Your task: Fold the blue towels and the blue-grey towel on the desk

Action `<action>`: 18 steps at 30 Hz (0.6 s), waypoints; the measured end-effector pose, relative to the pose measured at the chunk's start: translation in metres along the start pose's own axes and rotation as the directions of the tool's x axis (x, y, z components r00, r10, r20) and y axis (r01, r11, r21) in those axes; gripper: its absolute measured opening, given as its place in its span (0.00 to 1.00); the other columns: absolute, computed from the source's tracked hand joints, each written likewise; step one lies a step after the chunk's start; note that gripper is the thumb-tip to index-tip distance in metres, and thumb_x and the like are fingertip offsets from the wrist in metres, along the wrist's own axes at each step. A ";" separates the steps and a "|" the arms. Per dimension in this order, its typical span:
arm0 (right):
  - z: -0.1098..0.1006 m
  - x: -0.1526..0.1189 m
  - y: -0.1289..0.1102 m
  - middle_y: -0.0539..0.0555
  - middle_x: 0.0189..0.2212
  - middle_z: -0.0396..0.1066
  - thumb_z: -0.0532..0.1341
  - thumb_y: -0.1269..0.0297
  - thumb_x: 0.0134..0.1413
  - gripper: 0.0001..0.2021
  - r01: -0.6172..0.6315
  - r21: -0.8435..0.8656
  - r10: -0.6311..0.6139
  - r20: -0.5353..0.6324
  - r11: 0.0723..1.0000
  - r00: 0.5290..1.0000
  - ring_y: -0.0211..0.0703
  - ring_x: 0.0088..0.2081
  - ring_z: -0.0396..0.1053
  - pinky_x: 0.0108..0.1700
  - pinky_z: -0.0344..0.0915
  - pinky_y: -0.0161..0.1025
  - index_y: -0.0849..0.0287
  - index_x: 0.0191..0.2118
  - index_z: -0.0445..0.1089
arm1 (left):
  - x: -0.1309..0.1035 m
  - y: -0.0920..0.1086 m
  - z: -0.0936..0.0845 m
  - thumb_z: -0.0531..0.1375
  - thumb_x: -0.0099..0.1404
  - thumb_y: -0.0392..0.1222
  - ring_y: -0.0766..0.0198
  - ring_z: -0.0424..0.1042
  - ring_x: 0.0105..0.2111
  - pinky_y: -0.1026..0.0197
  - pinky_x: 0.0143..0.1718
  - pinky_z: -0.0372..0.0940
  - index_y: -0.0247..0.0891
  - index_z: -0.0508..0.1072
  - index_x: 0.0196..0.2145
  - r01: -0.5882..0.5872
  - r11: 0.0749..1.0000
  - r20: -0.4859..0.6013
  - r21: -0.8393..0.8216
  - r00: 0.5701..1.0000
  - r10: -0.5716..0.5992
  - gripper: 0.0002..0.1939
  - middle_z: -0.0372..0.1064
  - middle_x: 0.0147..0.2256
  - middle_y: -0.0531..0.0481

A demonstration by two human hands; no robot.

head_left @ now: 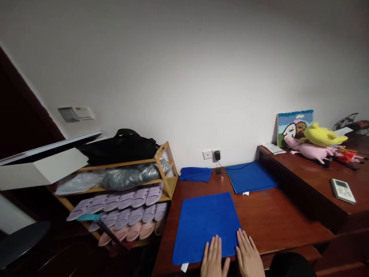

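Observation:
A blue cloth (206, 223) lies spread flat near the front of the brown wooden desk (273, 217), with a white tag at its near left corner. My left hand (213, 257) rests flat on its lower right part, fingers stretched out. At the cloth's right edge my right hand (248, 252) lies with straight fingers, its fingertips by the edge. Neither hand grips anything. Behind, a folded blue cloth (195, 174) sits by the wall, and a flat stack of blue cloth (250, 177) with a white tag lies at the back right.
Left of the desk stands a wooden rack (167, 181) with several slippers (140, 197) and a black bag (121, 146). A black plug (217, 155) is in the wall socket. The raised right section holds plush toys (314, 150) and a white remote (343, 190).

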State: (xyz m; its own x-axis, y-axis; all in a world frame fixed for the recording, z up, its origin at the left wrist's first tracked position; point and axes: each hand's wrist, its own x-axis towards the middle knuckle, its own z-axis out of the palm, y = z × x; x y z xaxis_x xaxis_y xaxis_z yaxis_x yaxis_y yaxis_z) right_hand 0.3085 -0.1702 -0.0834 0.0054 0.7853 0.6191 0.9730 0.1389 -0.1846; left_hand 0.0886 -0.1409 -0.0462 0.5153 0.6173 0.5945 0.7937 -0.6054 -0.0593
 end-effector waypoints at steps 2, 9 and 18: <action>-0.004 0.001 -0.002 0.55 0.71 0.60 0.49 0.53 0.75 0.30 -0.018 0.014 0.018 0.011 1.000 1.000 0.53 0.69 0.62 0.67 0.62 0.51 0.54 0.76 0.50 | -0.019 -0.028 -0.009 0.51 0.77 0.51 0.53 0.68 0.66 0.49 0.63 0.66 0.42 0.37 0.77 0.094 0.994 0.006 0.062 0.995 -0.095 0.39 0.61 0.70 0.48; -0.008 0.002 -0.003 0.53 0.72 0.58 0.46 0.51 0.75 0.29 -0.081 0.023 0.077 0.121 0.996 0.990 0.53 0.71 0.60 0.69 0.61 0.51 0.54 0.75 0.54 | -0.066 -0.076 -0.019 0.47 0.78 0.49 0.51 0.64 0.68 0.45 0.65 0.64 0.50 0.35 0.76 0.306 0.944 0.073 0.124 0.946 -0.316 0.35 0.61 0.70 0.53; -0.022 0.012 -0.010 0.51 0.73 0.52 0.44 0.49 0.74 0.29 -0.156 0.014 0.144 0.309 0.988 0.940 0.54 0.73 0.55 0.72 0.56 0.57 0.52 0.73 0.58 | -0.058 -0.059 -0.015 0.48 0.78 0.43 0.51 0.70 0.64 0.42 0.62 0.66 0.50 0.34 0.76 0.355 0.927 -0.114 0.124 0.933 -0.342 0.36 0.70 0.65 0.48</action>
State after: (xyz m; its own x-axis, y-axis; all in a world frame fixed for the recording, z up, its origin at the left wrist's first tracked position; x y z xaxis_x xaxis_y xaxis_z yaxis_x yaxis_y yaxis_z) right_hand 0.3040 -0.1752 -0.0569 0.0739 0.9448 0.3193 0.9568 0.0231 -0.2897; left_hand 0.0073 -0.1488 -0.0646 0.1724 0.7259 0.6658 0.9584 -0.2797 0.0569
